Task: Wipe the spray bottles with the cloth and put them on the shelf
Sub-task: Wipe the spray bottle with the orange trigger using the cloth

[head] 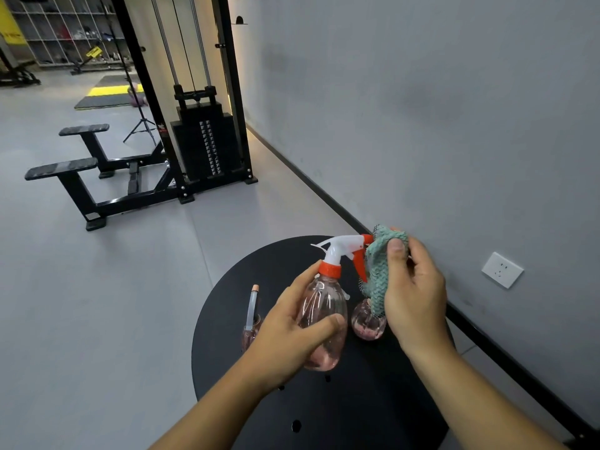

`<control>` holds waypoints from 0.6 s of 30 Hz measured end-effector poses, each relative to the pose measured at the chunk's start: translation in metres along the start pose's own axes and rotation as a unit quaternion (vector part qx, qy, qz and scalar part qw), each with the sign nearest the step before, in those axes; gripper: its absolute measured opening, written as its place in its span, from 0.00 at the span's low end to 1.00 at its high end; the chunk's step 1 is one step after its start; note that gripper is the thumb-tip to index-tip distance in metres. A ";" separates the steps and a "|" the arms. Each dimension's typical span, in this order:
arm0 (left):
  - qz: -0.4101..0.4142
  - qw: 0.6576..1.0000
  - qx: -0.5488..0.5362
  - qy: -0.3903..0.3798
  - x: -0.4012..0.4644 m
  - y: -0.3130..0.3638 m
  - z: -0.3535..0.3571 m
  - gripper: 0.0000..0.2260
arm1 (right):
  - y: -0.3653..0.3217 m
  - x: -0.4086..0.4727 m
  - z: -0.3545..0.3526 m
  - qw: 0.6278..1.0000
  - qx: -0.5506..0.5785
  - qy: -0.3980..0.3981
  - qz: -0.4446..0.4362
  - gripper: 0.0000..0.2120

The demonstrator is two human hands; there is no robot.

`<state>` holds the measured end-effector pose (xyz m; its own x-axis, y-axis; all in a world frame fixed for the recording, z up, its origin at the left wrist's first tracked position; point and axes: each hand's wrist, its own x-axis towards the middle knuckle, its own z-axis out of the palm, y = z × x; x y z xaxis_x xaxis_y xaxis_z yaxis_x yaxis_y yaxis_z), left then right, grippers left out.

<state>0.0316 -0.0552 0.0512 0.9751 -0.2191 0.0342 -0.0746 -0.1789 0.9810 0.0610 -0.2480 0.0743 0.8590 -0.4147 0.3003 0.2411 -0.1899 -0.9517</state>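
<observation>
Nearest the camera, a pink spray bottle (323, 323) is held off the round black table (324, 417) in the left hand (285, 336), the fingers wrapped round its clear belly and the thumb laid across the front. It is tilted, with the white and orange head pointing toward the wall. Just beyond, the teal cloth (380, 271) is pinched in the right hand (412, 287), thumb on top and fingers curled behind, and is pressed against the orange nozzle tip.

The nozzle and trigger appear to be what is being wiped. The step is likely done best if the bottle is kept firmly braced while the cloth is drawn round the tip and down the trigger, without the trigger being squeezed.

Under the cloth, a second bottle (369, 323) stands toward the table's wall-side edge, and a third bottle (251, 326) with a slim tube is seen near the left edge, partly hidden. No shelf for the bottles can be identified with certainty.
</observation>
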 end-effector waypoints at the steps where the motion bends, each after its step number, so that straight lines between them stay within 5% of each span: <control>1: -0.002 1.000 -0.002 0.003 0.000 0.000 -0.001 0.34 | 0.000 0.000 0.000 1.000 -0.003 0.001 -0.010 0.13; 5: -0.018 0.999 0.024 -0.016 -0.002 -0.005 -0.003 0.36 | -0.006 0.005 -0.001 1.000 0.015 0.011 -0.017 0.15; 8: -0.026 0.998 0.030 -0.044 -0.003 -0.009 0.001 0.37 | -0.005 0.007 -0.003 0.993 -0.037 -0.088 -0.071 0.15; 13: -0.032 0.998 0.022 -0.048 0.000 -0.013 0.002 0.36 | 0.011 0.007 0.000 0.925 -0.283 -0.205 -0.147 0.24; 18: -0.030 0.998 0.039 -0.037 -0.001 -0.019 -0.002 0.36 | 0.013 0.000 0.001 0.901 -0.309 -0.237 -0.194 0.23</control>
<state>0.0321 -0.0499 0.0328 0.9606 -0.2748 -0.0419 -0.0345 -0.2674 0.9630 0.0644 -0.2497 0.0622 0.8960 0.1871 0.4026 0.3924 -0.7579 -0.5212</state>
